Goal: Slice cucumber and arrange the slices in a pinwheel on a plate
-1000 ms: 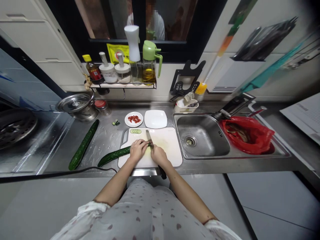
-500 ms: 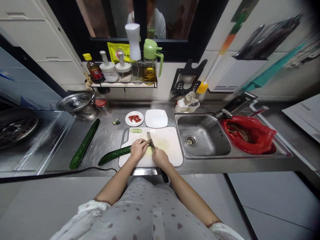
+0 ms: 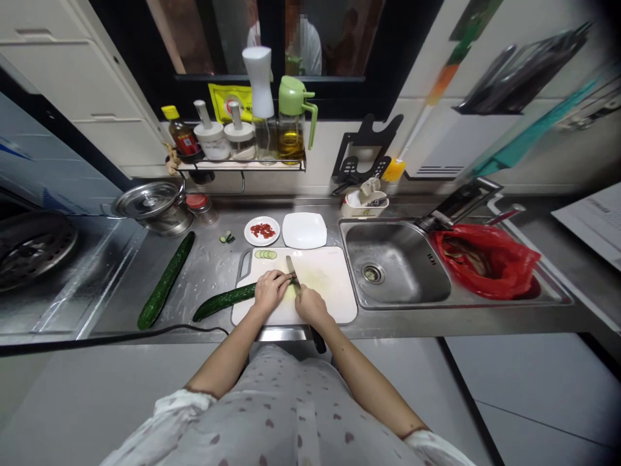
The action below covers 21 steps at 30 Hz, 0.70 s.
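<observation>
A white cutting board (image 3: 330,278) lies on the steel counter in front of me. My left hand (image 3: 270,290) is closed on a cucumber (image 3: 222,301) that lies across the board's left edge, fingers curled down over its cut end. My right hand (image 3: 310,307) grips the handle of a knife (image 3: 291,267), whose blade stands right beside my left fingertips at the cucumber's end. Several cut cucumber slices (image 3: 264,254) lie in a row at the board's far left corner.
A second whole cucumber (image 3: 165,281) lies on the counter at left, near a steel pot (image 3: 152,206). Behind the board stand a small dish of red bits (image 3: 262,230) and a white square plate (image 3: 304,230). The sink (image 3: 398,272) with a red bag (image 3: 485,260) lies right.
The hands hold nearly the same place on the board. The knife blade has shifted only slightly at the cucumber's cut end.
</observation>
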Each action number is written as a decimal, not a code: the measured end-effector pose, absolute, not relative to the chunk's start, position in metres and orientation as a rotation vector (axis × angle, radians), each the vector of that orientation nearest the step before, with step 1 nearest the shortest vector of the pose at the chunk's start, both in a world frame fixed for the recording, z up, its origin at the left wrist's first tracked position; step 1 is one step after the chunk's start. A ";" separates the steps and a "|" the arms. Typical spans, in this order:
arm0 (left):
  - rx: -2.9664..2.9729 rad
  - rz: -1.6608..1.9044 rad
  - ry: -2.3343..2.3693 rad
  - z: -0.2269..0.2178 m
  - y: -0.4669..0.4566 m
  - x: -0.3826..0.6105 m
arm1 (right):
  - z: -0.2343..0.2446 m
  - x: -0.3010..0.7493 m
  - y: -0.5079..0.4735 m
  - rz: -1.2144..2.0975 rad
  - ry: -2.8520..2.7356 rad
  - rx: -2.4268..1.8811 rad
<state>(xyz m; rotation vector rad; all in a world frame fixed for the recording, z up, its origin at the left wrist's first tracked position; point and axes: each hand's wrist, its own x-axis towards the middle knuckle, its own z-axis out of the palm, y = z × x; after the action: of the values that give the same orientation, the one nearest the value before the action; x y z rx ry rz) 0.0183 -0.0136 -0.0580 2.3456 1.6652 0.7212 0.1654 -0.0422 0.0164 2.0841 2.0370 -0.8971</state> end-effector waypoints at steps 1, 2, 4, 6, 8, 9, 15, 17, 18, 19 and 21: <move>2.345 0.722 1.664 -0.058 -0.013 0.018 | 0.016 0.166 -0.044 -0.896 2.035 2.081; 2.345 0.722 1.660 -0.059 -0.013 0.018 | 0.016 0.166 -0.045 -0.897 2.034 2.080; 2.346 0.725 1.655 -0.060 -0.013 0.018 | 0.014 0.166 -0.045 -0.900 2.032 2.085; 2.349 0.725 1.650 -0.060 -0.013 0.018 | 0.013 0.164 -0.041 -0.905 2.031 2.098; 2.355 0.724 1.644 -0.061 -0.013 0.018 | 0.012 0.162 -0.035 -0.911 2.038 2.109; 2.358 0.723 1.641 -0.061 -0.013 0.018 | 0.012 0.160 -0.032 -0.915 2.042 2.112; 2.373 0.727 1.642 -0.059 -0.014 0.018 | 0.013 0.156 -0.023 -0.919 2.051 2.118; 2.376 0.720 1.644 -0.059 -0.014 0.018 | 0.013 0.157 -0.027 -0.908 2.056 2.103; 2.375 0.716 1.649 -0.059 -0.014 0.018 | 0.013 0.158 -0.030 -0.902 2.048 2.095; 2.373 0.714 1.654 -0.059 -0.014 0.018 | 0.013 0.159 -0.034 -0.899 2.034 2.085; 2.369 0.715 1.659 -0.059 -0.014 0.018 | 0.013 0.161 -0.041 -0.896 2.000 2.069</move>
<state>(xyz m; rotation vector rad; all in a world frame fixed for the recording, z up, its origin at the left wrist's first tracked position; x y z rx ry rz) 0.0182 -0.0135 -0.0591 2.3690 1.6595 0.7153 0.1615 -0.0410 0.0133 2.0694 2.0002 -0.8955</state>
